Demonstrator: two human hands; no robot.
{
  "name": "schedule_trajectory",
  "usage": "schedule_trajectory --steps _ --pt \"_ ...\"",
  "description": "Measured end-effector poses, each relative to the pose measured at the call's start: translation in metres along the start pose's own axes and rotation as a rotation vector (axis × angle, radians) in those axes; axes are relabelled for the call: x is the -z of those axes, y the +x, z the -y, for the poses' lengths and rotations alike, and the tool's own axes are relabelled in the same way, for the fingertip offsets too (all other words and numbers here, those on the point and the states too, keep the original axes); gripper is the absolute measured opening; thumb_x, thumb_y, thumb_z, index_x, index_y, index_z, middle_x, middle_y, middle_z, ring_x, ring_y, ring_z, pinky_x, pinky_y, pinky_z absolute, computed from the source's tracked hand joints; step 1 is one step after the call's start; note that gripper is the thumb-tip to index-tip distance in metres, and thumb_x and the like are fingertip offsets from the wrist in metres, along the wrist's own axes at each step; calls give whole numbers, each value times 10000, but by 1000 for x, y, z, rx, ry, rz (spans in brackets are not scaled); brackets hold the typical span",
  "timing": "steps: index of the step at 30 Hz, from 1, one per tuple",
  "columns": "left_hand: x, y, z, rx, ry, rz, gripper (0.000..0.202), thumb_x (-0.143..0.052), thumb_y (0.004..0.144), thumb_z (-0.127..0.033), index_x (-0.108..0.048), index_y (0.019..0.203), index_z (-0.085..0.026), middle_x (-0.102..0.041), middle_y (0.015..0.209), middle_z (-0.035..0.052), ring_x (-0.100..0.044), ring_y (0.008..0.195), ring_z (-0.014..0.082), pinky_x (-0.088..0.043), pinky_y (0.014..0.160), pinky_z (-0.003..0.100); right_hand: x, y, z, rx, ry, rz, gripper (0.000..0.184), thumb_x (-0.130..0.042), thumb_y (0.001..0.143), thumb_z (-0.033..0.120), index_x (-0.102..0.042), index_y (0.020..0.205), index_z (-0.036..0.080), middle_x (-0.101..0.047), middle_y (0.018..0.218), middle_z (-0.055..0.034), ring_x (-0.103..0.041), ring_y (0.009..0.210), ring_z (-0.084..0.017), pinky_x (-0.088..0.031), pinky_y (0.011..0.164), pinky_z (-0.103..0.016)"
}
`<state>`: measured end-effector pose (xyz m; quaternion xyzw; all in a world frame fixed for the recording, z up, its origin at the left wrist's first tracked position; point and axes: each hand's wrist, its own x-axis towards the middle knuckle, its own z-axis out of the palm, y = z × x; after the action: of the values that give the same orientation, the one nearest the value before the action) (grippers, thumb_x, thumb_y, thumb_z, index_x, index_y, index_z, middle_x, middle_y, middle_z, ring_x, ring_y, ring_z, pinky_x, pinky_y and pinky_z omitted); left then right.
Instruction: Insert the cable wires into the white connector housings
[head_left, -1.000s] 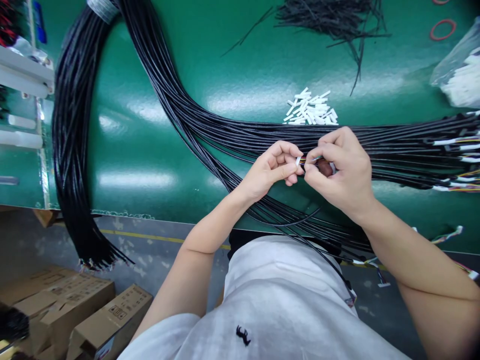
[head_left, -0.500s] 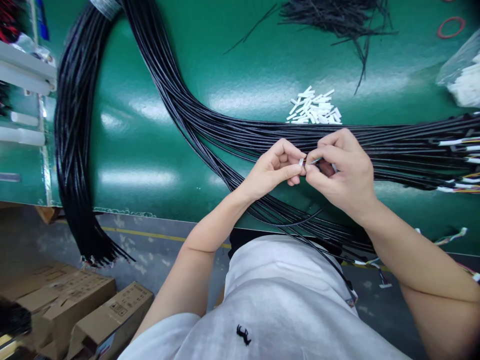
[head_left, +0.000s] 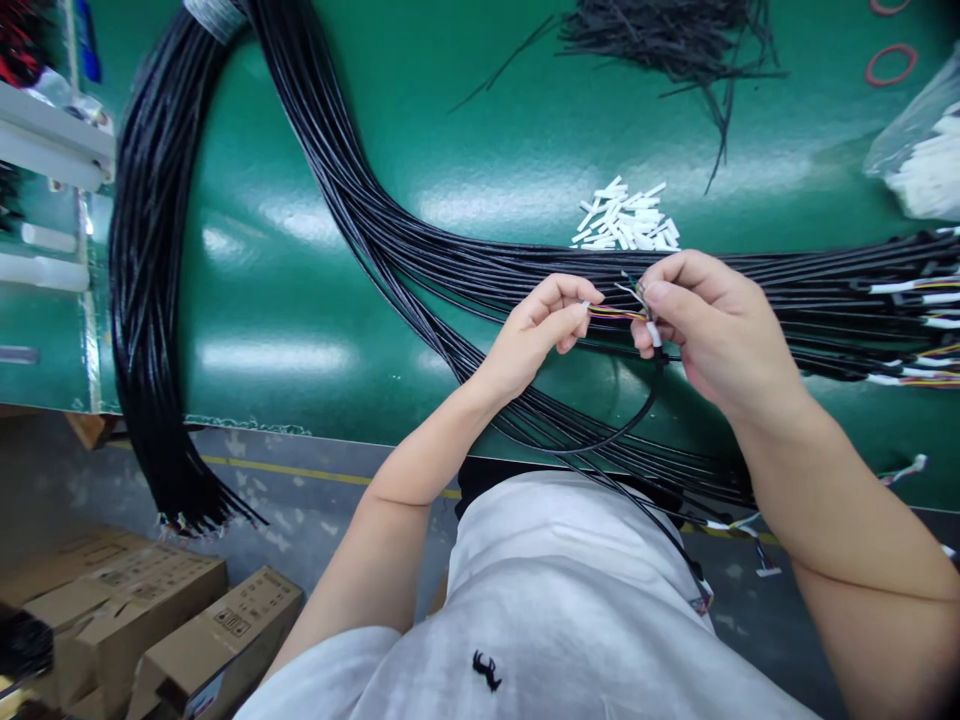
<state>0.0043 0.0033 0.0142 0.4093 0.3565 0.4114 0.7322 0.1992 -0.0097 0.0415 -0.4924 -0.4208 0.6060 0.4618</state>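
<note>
My left hand [head_left: 546, 325] pinches the tip of several thin coloured wires [head_left: 616, 313], with a small white end just showing between thumb and forefinger. The wires stretch across to my right hand [head_left: 705, 325], whose fingers are closed on the same cable's end. Below those fingers a white sleeve [head_left: 655, 335] sits where the black cable [head_left: 651, 400] splits into wires. That cable loops down and left from my right hand. A few other thin wires [head_left: 632, 288] fan out loose beside my right fingertips. Behind both hands runs a thick bundle of black cables [head_left: 480, 262].
A pile of short white tubes [head_left: 628, 218] lies beyond the bundle. Black ties [head_left: 667, 35] are heaped at the back, red rings [head_left: 891, 65] and a plastic bag of white pieces [head_left: 930, 160] at right. Another cable bundle [head_left: 150, 250] hangs over the table edge above cardboard boxes [head_left: 217, 640].
My hands have drawn apart, the right one moving right and turning. Coloured wires, the white sleeve and the cable's loop now show between and below them.
</note>
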Motion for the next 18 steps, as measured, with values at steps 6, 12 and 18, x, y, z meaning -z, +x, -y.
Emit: schedule_trajectory --steps 6,12,18 --pt "0 1 4 -2 31 -18 403 -818 878 -567 -669 964 -203 -536 650 -70 -434 558 35 -378 549 177 1 6 -7 2 39 57 364 -899 823 467 -613 782 246 -576 719 34 -546 492 -94 -447 446 -261" --pt "-1 1 5 18 67 -49 478 -831 835 -640 -652 946 -211 -508 648 -70 -417 566 43 -375 540 187 3 6 -10 24 1 67 321 -840 898 438 -595 812 249 -581 764 32 -558 507 -88 -491 469 -260" --pt "0 3 4 25 68 -108 437 -825 857 -593 -637 935 -206 -505 658 -66 -431 590 45 -368 539 182 7 4 -6 67 -27 80 299 -816 889 456 -606 826 253 -617 907 -1 -653 632 -128 -560 537 -289"
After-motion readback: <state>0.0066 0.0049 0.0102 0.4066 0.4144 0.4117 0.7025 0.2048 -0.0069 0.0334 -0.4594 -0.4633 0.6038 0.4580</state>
